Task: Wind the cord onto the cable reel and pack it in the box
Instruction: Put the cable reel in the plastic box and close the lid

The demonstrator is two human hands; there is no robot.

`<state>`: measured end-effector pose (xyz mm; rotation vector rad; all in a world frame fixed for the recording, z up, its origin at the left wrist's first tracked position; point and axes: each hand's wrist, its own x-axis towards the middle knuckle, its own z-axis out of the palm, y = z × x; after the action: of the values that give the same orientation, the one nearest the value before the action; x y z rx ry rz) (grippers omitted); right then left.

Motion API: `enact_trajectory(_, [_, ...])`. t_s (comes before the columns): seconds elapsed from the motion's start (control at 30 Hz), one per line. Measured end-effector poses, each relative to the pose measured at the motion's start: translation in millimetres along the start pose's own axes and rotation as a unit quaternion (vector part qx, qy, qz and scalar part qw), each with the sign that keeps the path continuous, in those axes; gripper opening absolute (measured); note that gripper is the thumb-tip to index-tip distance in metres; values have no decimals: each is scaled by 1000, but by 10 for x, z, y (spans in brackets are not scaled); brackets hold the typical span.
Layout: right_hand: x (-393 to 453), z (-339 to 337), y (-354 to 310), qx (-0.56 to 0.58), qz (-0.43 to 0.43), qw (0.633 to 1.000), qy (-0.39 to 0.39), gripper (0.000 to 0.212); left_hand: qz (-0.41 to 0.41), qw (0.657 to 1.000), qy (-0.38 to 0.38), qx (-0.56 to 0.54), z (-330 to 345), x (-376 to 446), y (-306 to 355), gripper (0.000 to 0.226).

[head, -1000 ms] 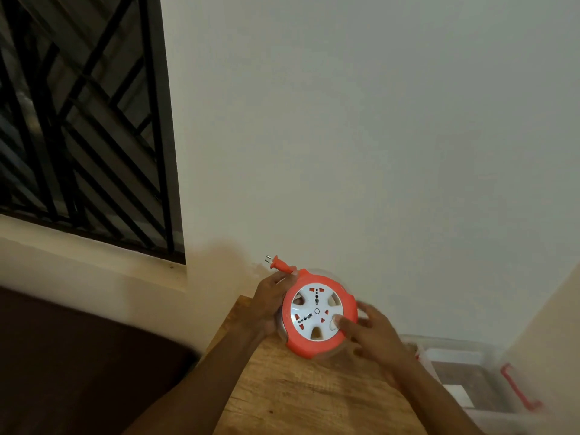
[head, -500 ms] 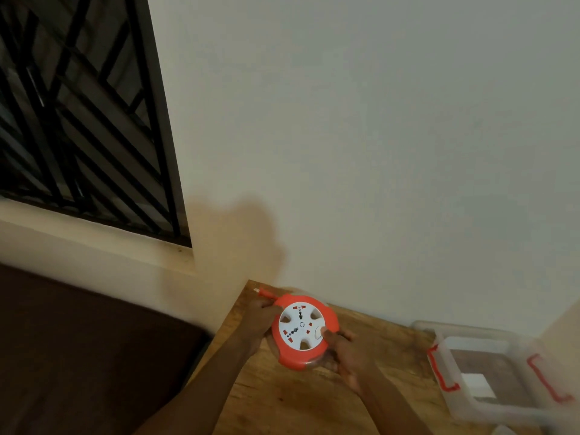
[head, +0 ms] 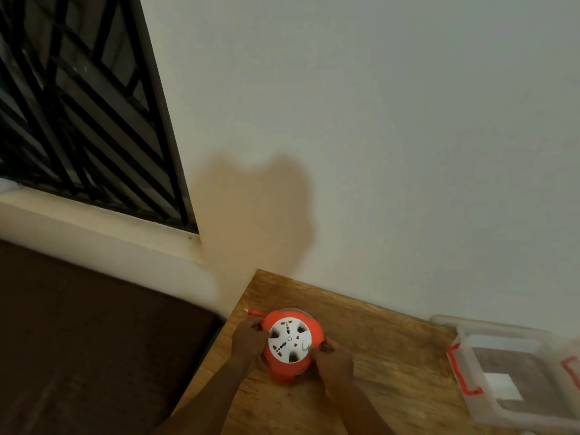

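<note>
Left hand (head: 249, 339) and right hand (head: 333, 362) grip cable reel (head: 290, 346)

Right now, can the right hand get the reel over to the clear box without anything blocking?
Probably yes. The right hand grips the cable reel on its box side, and only bare wooden table lies between it and the open clear box. Reach looks plausible but is unconfirmed.
</note>
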<state>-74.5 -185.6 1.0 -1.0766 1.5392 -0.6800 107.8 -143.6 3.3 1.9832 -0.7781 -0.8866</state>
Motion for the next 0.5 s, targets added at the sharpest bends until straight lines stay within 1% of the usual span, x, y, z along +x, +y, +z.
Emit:
enact_trajectory(0.1, [-10, 10, 0, -43, -42, 998, 9, 44, 10, 999, 27, 31, 65, -15, 35, 20])
enact_trajectory(0.17, [-36, -6, 12, -57, -51, 997, 8, 36, 14, 996, 51, 65, 109, -36, 36, 23])
enact_trajectory(0.27, [-78, -128, 36, -62, -53, 996, 21, 21, 16, 994, 64, 86, 183, -160, 91, 24])
enact_trajectory(0.33, [-128, -262, 47, -59, -57, 996, 27, 22, 49, 988, 89, 120, 286, -268, 161, 31])
enact_trajectory(0.37, [-160, -360, 69, -64, -61, 996, 33, 28, 75, 983, 99, 135, 361, -345, 232, 36])
enact_trajectory(0.4, [-202, -471, 92, -67, -68, 995, 40, 33, 101, 980, 99, 140, 441, -419, 327, 39])
enact_trajectory(0.43, [-249, -616, 124, -62, -81, 994, 51, 35, 130, 979, 81, 135, 552, -488, 437, 39])
enact_trajectory(0.5, [-367, -918, 182, -36, -93, 991, 84, 33, 186, 975, 17, 117, 802, -619, 679, 38])
